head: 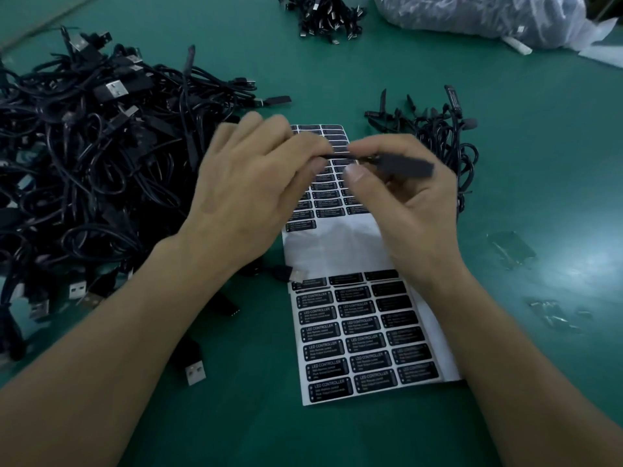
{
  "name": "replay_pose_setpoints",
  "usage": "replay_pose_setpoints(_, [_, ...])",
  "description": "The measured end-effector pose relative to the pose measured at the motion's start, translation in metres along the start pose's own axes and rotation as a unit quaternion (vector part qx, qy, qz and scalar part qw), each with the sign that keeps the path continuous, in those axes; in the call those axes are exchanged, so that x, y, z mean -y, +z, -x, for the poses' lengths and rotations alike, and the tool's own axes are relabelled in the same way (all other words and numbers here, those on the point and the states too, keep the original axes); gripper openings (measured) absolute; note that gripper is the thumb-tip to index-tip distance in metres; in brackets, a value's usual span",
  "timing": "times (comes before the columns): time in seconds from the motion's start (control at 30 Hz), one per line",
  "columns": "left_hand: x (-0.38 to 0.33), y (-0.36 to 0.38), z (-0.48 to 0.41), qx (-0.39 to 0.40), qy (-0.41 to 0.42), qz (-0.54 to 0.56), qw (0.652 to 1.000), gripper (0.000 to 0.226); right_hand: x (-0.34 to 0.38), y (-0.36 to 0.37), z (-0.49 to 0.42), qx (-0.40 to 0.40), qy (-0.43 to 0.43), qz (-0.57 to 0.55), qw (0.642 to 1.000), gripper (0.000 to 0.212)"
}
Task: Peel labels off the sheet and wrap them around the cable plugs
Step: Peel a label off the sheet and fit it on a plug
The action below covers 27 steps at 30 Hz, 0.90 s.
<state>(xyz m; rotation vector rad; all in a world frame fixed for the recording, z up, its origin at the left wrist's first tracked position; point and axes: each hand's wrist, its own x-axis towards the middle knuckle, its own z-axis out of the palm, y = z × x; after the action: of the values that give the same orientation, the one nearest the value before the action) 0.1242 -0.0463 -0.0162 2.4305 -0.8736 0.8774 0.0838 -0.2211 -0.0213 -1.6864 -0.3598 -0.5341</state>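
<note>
Head view: both hands on one black plug above the label sheet

The right hand (404,203) pinches a long black plug (406,166) between thumb and fingers, with the plug's far end sticking out to the right. The left hand (249,176) meets it from the other side, thumb and fingertips curled onto the plug's left end. Motion blur hides whether a label lies between them. Both hands hover over the label sheet (337,246), which lies flat on the green surface (236,419). The sheet's middle band is bare white backing, and rows of black labels (365,338) fill the part nearest the person, with more rows beyond the hands. A large cable heap (94,156) spreads to the left, touching the sheet's edge, and a smaller cable bunch (438,129) sits to the right. A clear plastic bag (478,15) lies at the far right corner
</note>
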Motion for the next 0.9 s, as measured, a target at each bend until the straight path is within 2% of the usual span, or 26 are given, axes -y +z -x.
replay_pose_setpoints(0.13, [0.0, 0.0, 0.002, -0.03, -0.004, -0.062, 0.998, 0.029, 0.001, -0.005, -0.003, -0.065, 0.031, 0.006, 0.997, 0.013])
replay_pose_setpoints(0.33, [0.0, -0.001, 0.003, -0.058, -0.039, -0.136, 0.988, 0.025, -0.004, -0.005, -0.004, -0.087, 0.076, 0.043, 0.992, 0.023])
replay_pose_setpoints(0.43, [-0.004, -0.001, 0.003, -0.02, -0.019, -0.123, 0.992, 0.029, -0.005, -0.005, -0.003, -0.04, 0.089, 0.055, 0.994, 0.025])
replay_pose_setpoints(0.53, [-0.013, -0.001, 0.001, 0.061, -0.014, -0.075, 0.995, 0.041, -0.005, -0.004, -0.002, 0.018, 0.087, 0.072, 0.993, 0.025])
replay_pose_setpoints(0.67, [-0.015, -0.001, 0.003, 0.098, -0.016, -0.023, 0.995, 0.036, -0.005, -0.007, -0.002, 0.015, 0.118, 0.12, 0.986, 0.02])
replay_pose_setpoints(0.7, [-0.016, -0.001, 0.003, 0.107, -0.026, -0.018, 0.994, 0.036, -0.005, -0.008, -0.002, 0.013, 0.127, 0.167, 0.978, 0.023])
replay_pose_setpoints(0.77, [-0.015, 0.001, 0.003, 0.126, -0.061, -0.004, 0.99, 0.034, -0.006, -0.011, -0.001, 0.033, 0.147, 0.284, 0.947, 0.045])
replay_pose_setpoints(0.83, [-0.014, 0.004, 0.003, 0.14, -0.098, 0.025, 0.985, 0.027, -0.006, -0.012, 0.001, 0.092, 0.172, 0.388, 0.901, 0.074])
replay_pose_setpoints(0.9, [-0.012, 0.005, 0.003, 0.144, -0.138, 0.068, 0.978, 0.024, -0.005, -0.012, 0.001, 0.148, 0.194, 0.459, 0.854, 0.093])
